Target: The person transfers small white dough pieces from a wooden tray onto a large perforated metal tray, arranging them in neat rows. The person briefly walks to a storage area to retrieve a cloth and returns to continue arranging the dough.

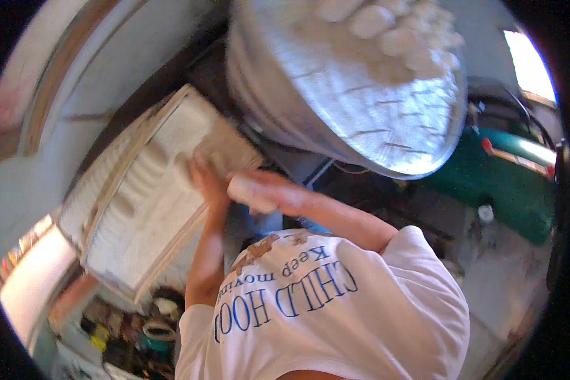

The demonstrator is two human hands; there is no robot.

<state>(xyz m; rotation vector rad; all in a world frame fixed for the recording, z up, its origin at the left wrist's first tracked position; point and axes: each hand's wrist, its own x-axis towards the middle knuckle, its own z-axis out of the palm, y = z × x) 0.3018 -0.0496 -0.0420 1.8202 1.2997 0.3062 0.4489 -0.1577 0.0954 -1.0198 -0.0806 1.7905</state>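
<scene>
A wooden-edged tray [145, 237] with a whitish surface lies at the left, holding a row of pale, oval dough-like pieces [152, 159]. Over its near right part, my left hand [210, 179] has its fingers against one such piece [184, 170]; blur hides whether it grips it. My right hand [266, 183], close beside it, is closed around another pale oval piece [251, 194]. A large, tilted round metal drum [285, 109] stands ahead and to the right. Its bright inner surface bears slit-like marks, and many pale lumps [408, 40] lie inside.
Behind the tray's far-left rail are further pale rows [118, 166]. A green surface [513, 190] with a red-ended object [517, 159] on it is at the right. Mixed items [137, 327] crowd the lower left. A wooden strip [61, 76] runs along the upper left.
</scene>
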